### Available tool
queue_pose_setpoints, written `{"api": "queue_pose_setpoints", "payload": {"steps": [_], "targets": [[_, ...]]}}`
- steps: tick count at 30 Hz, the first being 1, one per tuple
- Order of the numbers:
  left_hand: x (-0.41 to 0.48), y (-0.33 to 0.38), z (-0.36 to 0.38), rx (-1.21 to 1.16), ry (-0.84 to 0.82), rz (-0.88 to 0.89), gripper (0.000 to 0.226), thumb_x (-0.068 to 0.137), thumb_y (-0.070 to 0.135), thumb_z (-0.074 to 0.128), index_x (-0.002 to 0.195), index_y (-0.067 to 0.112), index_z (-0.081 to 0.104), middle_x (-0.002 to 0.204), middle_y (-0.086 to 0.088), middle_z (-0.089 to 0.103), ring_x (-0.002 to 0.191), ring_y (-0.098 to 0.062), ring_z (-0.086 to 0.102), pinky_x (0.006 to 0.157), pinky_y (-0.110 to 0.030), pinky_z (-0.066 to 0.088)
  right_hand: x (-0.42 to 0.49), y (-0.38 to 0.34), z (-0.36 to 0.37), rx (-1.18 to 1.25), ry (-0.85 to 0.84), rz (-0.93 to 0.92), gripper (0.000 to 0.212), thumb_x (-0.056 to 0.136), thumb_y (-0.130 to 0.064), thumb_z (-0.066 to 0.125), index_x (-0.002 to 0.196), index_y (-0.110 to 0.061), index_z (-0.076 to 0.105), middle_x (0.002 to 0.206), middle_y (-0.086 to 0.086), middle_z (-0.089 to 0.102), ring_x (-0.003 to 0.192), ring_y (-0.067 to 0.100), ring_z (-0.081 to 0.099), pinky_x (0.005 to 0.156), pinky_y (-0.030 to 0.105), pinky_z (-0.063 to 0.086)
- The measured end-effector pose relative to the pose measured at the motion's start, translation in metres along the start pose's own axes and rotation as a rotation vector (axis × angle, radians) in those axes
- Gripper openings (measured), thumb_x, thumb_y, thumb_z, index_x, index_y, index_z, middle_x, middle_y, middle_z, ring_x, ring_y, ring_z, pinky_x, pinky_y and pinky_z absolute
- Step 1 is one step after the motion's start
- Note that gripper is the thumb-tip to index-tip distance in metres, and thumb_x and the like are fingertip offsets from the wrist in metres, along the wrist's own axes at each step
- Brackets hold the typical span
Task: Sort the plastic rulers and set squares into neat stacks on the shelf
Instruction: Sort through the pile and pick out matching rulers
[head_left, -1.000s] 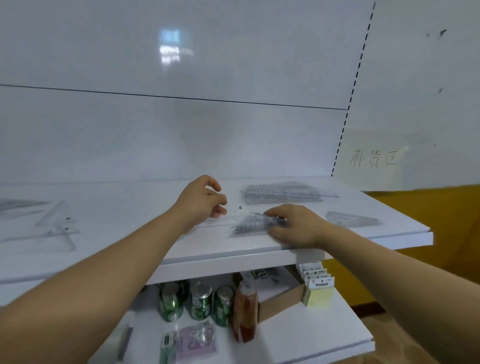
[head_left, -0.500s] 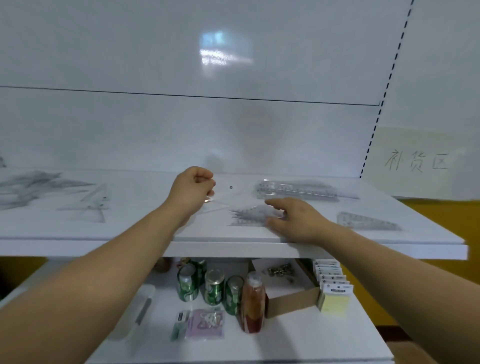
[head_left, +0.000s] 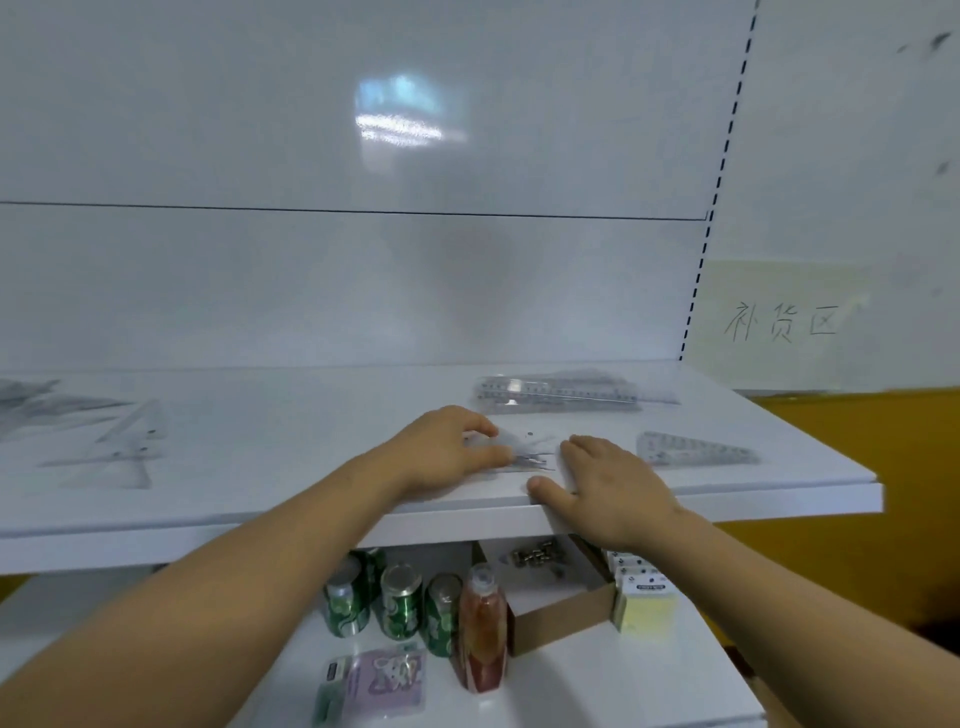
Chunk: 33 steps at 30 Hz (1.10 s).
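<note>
Set squares (head_left: 524, 453): left hand (head_left: 441, 449) pinches edge, right hand (head_left: 608, 483) flat alongside, fingers straight. I'd nudge edges flush gently; plastic likely slippery.

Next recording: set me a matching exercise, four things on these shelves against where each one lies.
Things
1. ruler stack
2. lone set square
3. centre pile
4. cans

Places
a. lower shelf, left of the red bottle
b. upper shelf, between left hand and right hand
c. upper shelf, farthest back
d. upper shelf, right of the right hand

Pairs: 1-c, 2-d, 3-b, 4-a
</note>
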<state>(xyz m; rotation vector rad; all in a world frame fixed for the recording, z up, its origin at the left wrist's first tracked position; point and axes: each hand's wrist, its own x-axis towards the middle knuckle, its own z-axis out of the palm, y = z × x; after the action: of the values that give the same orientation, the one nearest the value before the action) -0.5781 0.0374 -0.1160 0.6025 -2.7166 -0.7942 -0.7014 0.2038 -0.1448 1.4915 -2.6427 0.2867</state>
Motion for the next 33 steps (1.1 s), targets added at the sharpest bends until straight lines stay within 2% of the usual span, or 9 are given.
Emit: {"api": "queue_pose_setpoints", "payload": {"steps": [2,5,13,18,21,25,27,30,33], "targets": [[-0.005,-0.005,-0.001,0.089,-0.065,0.033,0.061,0.079,0.053,0.066,0.133,0.030,0.049,0.141,0.006,0.044,0.127,-0.013,0.042,0.101,-0.028,0.034,-0.001,-0.001,0.003,-0.006,0.036,0.003,0.091,0.071,-0.078,0.010,0.123,-0.014,0.049,0.134,0.005,0.048,0.123,0.021,0.043,0.100,0.036,0.036],[-0.006,-0.010,-0.002,0.156,0.007,0.069,0.050,0.087,0.040,0.063,0.134,0.029,0.049,0.140,0.004,0.045,0.126,-0.014,0.043,0.103,-0.028,0.034,-0.002,-0.001,0.006,-0.009,0.078,0.000,0.071,0.084,-0.071,0.023,0.121,-0.016,0.050,0.131,0.002,0.050,0.121,0.020,0.044,0.099,0.035,0.036],[-0.011,-0.016,0.002,0.010,0.136,-0.010,0.024,0.089,0.019,0.059,0.111,0.027,0.065,0.126,0.008,0.057,0.114,-0.007,0.051,0.092,-0.018,0.035,-0.003,-0.001,0.008,0.029,0.113,0.011,0.073,0.080,-0.073,0.019,0.113,-0.017,0.052,0.123,-0.001,0.053,0.118,0.020,0.046,0.096,0.034,0.038],[-0.014,-0.017,0.007,-0.034,0.212,-0.045,0.013,0.083,0.026,0.065,0.094,0.031,0.063,0.113,0.009,0.061,0.105,-0.008,0.056,0.090,-0.023,0.043,-0.004,0.001,0.009,0.036,0.124,0.009,0.071,0.082,-0.073,0.022,0.117,-0.018,0.051,0.126,-0.001,0.053,0.119,0.019,0.046,0.097,0.034,0.037],[-0.016,-0.015,0.008,-0.077,0.237,-0.059,0.022,0.081,0.025,0.069,0.102,0.027,0.065,0.110,0.011,0.061,0.100,-0.004,0.056,0.091,-0.021,0.043,-0.003,0.001,0.010,0.060,0.146,0.001,0.068,0.083,-0.073,0.024,0.120,-0.021,0.049,0.124,-0.004,0.052,0.119,0.018,0.047,0.095,0.033,0.037],[-0.017,-0.014,0.006,-0.079,0.264,-0.108,0.036,0.081,0.027,0.067,0.116,0.028,0.059,0.110,0.015,0.050,0.102,-0.006,0.049,0.088,-0.023,0.039,-0.004,0.002,0.010,0.078,0.148,-0.001,0.071,0.086,-0.071,0.027,0.140,-0.025,0.036,0.143,-0.005,0.043,0.130,0.015,0.039,0.105,0.034,0.032],[-0.016,-0.016,0.004,-0.076,0.271,-0.134,0.033,0.083,0.027,0.065,0.115,0.026,0.061,0.105,0.012,0.056,0.096,-0.006,0.053,0.081,-0.020,0.039,-0.005,0.002,0.010,0.099,0.131,0.006,0.070,0.088,-0.069,0.028,0.144,-0.027,0.032,0.149,-0.006,0.037,0.136,0.015,0.032,0.109,0.035,0.027],[-0.015,-0.020,0.001,-0.115,0.254,-0.133,0.018,0.084,0.029,0.066,0.102,0.027,0.065,0.086,0.009,0.063,0.078,-0.006,0.059,0.065,-0.017,0.041,0.001,0.000,0.004,0.172,0.129,0.046,0.057,0.092,-0.062,0.029,0.139,-0.031,0.043,0.143,-0.007,0.044,0.131,0.014,0.039,0.106,0.036,0.030],[-0.013,-0.023,0.001,-0.143,0.226,-0.115,0.017,0.083,0.025,0.068,0.098,0.030,0.064,0.082,0.005,0.062,0.075,-0.011,0.059,0.064,-0.018,0.042,0.009,-0.001,-0.008,0.345,0.109,0.114,0.039,0.093,-0.055,0.038,0.121,-0.036,0.059,0.128,-0.012,0.058,0.117,0.012,0.052,0.098,0.035,0.040]]}}
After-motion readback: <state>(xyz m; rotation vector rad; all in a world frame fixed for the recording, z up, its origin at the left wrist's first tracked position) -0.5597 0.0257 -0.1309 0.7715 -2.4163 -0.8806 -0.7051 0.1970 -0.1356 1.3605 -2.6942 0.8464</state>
